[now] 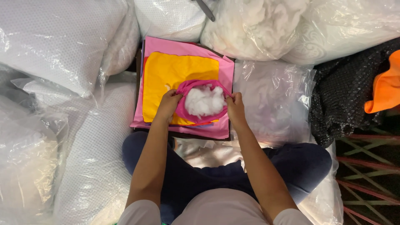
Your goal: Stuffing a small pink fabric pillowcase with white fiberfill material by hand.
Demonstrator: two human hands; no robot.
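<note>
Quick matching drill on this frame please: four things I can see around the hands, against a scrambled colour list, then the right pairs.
Things:
1. stuffing inside the cover
2. fabric cover held open by the left hand and right hand
3. top sheet on the stack
4. cloth at the right edge

Colours:
A. orange
B. white
C. yellow
D. magenta pink

Pairs: 1-B, 2-D, 3-C, 4-A

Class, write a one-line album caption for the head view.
Both hands, left hand and right hand, hold open a pink cover filled with white stuffing.
</note>
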